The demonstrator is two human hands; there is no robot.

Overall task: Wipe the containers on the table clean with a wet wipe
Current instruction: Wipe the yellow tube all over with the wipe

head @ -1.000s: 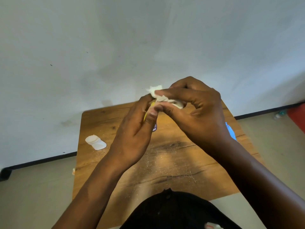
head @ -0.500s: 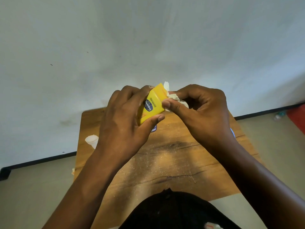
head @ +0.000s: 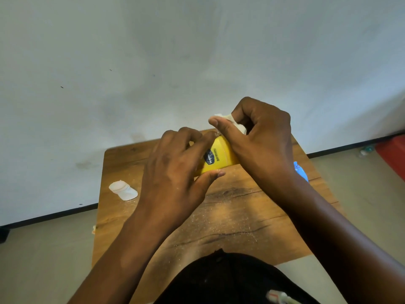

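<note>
Now your left hand (head: 173, 172) grips the yellow Vaseline tub (head: 219, 157) above the table (head: 230, 216), and your right hand (head: 260, 139) pinches the wet wipe (head: 232, 120). Hold tight and rub every side.

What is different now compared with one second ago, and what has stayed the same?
The left hand has turned the yellow container so its label shows. The right hand moved the wet wipe to the container's far end. Both grips are unchanged, and the white container stayed on the table.
</note>
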